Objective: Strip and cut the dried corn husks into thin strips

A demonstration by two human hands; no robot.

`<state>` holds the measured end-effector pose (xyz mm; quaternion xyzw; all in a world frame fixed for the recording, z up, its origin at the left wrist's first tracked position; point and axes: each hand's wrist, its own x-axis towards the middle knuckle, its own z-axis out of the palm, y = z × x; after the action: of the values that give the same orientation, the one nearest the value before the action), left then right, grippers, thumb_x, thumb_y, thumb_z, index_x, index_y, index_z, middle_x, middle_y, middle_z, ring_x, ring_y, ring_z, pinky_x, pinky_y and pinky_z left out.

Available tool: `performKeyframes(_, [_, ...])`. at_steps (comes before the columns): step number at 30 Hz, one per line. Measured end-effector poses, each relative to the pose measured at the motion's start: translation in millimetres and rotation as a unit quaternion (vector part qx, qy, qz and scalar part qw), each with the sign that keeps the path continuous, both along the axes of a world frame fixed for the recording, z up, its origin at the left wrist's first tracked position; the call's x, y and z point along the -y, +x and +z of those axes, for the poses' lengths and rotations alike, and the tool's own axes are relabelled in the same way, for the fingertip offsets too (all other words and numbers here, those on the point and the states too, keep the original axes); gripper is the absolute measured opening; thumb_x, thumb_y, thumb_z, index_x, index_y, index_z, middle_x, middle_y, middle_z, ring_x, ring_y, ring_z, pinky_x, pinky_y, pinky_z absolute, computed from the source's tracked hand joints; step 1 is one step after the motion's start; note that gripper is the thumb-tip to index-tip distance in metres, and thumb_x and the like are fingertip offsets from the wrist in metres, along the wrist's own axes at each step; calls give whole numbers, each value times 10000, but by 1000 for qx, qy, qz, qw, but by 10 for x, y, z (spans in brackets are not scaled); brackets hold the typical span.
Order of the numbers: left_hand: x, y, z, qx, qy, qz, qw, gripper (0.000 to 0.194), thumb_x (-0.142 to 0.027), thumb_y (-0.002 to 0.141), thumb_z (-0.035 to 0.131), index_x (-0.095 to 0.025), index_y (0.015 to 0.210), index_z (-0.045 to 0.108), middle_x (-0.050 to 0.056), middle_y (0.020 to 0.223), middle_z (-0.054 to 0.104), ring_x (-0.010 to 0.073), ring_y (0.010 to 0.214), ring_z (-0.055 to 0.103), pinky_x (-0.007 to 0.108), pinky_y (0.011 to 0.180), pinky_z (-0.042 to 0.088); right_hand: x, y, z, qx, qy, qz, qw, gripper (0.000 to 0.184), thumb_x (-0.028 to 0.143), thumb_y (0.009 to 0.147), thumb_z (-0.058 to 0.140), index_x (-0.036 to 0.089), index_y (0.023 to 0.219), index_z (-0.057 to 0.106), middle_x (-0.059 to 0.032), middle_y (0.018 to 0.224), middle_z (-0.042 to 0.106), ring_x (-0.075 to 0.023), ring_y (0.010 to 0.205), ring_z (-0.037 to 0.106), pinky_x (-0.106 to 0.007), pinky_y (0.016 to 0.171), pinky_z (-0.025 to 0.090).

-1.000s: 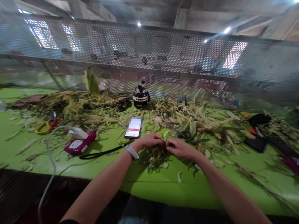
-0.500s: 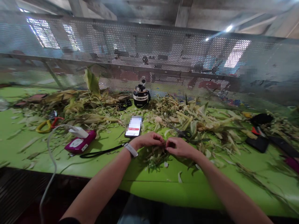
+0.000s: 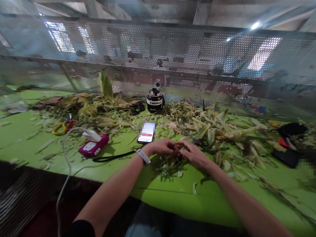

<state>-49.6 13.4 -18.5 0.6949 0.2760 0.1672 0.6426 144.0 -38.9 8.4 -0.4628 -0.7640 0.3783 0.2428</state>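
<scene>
My left hand, with a pale watch on its wrist, is closed in a pinch. My right hand meets it, thumb and fingertips closed close to the left fingertips. Something small and dark reddish shows between them, too small to name. Below the hands a little heap of green plant scraps lies on the green tabletop. Just beyond the left hand is a phone with its screen lit. Scissors appear to lie among dry husks beyond the right hand.
Dry husks are heaped right and left. A black bottle stands in front of a perforated metal panel. To the left lie a purple device with a white cable and yellow-handled scissors. A black pouch-like object lies right.
The view has shifted, so the scene sits farther right. The right hand's fingers have stretched forward and closed in against the left fingertips. Both hands stay above the small heap.
</scene>
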Motion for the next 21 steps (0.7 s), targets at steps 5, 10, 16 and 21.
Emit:
performKeyframes(5, [9, -19, 63, -13, 78, 16, 997, 141, -112, 622, 630, -120, 760, 659, 5, 717, 673, 106, 666, 584, 211, 671, 441, -29, -3, -50, 10, 19, -8, 1000, 284, 263, 853, 415, 165, 1049, 595, -54, 931, 633, -132, 672, 552, -285, 701, 435])
performKeyframes(10, [110, -25, 211, -112, 246, 71, 960, 229, -59, 650, 540, -132, 799, 699, 31, 761, 709, 136, 714, 622, 216, 680, 448, -85, 15, -143, 12, 40, -9, 999, 278, 252, 852, 420, 174, 1041, 608, -52, 916, 643, -151, 718, 566, -289, 716, 437])
performKeyframes(16, [273, 77, 250, -245, 454, 121, 848, 208, -137, 713, 551, -204, 821, 716, 43, 803, 719, 197, 752, 637, 273, 667, 443, -142, 20, -232, -2, 60, 4, 998, 285, 171, 846, 386, 177, 1023, 609, -54, 926, 647, -167, 855, 573, -316, 820, 428])
performKeyframes(21, [324, 143, 184, -257, 517, 139, 805, 207, -147, 771, 524, -206, 867, 698, 48, 810, 709, 189, 756, 633, 280, 687, 450, -199, 15, -332, -3, 94, -26, 995, 296, 72, 736, 427, 150, 944, 624, -78, 932, 639, -182, 874, 558, -335, 821, 431])
